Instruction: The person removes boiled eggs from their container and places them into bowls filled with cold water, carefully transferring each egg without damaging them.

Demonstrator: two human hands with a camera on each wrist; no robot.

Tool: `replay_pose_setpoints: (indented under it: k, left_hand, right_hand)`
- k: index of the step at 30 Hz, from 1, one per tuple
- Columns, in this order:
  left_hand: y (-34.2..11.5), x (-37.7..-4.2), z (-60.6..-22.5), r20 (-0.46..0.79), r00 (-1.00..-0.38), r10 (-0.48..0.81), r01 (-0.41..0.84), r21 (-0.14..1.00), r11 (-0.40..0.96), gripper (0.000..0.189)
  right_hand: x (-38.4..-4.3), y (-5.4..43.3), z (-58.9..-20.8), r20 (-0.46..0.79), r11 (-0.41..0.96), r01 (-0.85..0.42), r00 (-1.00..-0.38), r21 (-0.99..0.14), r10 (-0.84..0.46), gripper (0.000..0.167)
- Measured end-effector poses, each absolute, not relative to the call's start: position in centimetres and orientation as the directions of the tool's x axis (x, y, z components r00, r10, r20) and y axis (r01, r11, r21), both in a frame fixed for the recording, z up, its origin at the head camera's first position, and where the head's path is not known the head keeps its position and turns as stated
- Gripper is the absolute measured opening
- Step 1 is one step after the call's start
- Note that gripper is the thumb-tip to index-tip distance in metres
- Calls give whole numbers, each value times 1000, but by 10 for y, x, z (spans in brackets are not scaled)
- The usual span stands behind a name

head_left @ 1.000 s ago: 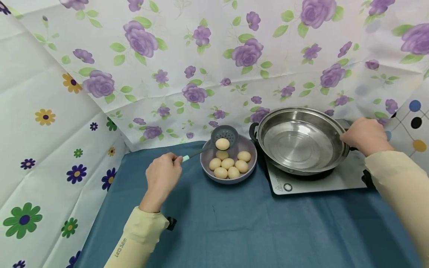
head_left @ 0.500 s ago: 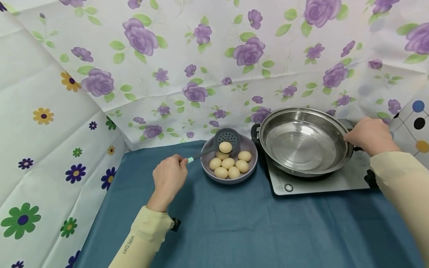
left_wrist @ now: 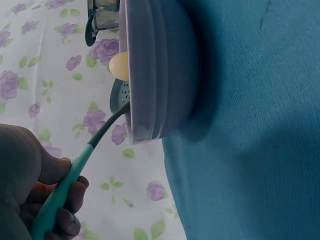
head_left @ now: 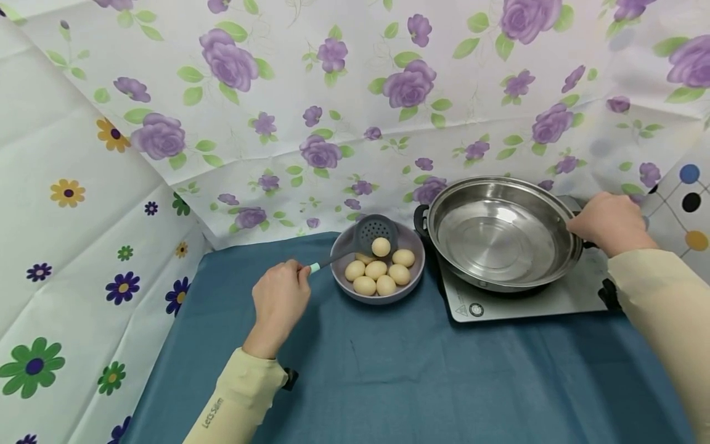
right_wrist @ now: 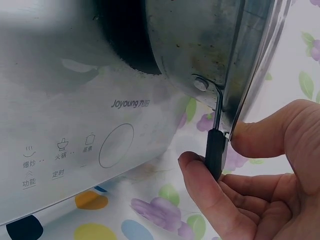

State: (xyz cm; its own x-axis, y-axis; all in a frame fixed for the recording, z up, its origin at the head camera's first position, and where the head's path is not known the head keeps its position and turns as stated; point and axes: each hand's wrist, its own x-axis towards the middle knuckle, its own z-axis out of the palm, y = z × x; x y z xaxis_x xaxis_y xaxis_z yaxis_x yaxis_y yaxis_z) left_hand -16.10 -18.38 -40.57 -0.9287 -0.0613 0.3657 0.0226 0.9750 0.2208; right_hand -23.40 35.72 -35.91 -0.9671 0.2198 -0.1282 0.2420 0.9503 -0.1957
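Note:
My left hand (head_left: 281, 302) grips the mint-green handle of a slotted spoon (left_wrist: 62, 190), whose dark grey perforated head lies over the back of a grey-purple bowl (head_left: 379, 300). One egg (head_left: 380, 246) sits on the spoon's head, at its front edge. Several more eggs (head_left: 376, 269) lie together in the bowl below. At the right, my right hand (head_left: 609, 224) pinches the black side handle (right_wrist: 215, 152) of a wide steel pot (head_left: 499, 234) between thumb and fingers. The pot holds no solid thing that I can see.
Beneath the pot is a silver induction cooker (head_left: 577, 290) with printed controls. A blue cloth (head_left: 388, 370) covers the table. A flowered sheet (head_left: 333, 123) hangs close behind the bowl and pot, with another sheet (head_left: 72, 259) at the left.
The left hand and spoon have shifted right and slightly down. The egg has rolled right and forward on the spoon's head. The right hand stays on the pot's handle.

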Motion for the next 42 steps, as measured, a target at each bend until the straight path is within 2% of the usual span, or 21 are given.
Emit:
replay_pose_setpoints:
  k: [22, 42]
  left_hand:
    - [-189, -161, -401, 576, -815, 61, 122, 67, 990, 21]
    - [-194, -160, -397, 587, -807, 67, 116, 46, 992, 21]
  right_hand:
    - [-237, 356, -359, -121, 953, 240, -968, -187, 221, 51]
    - [-231, 354, -359, -155, 941, 260, -961, -216, 230, 42]
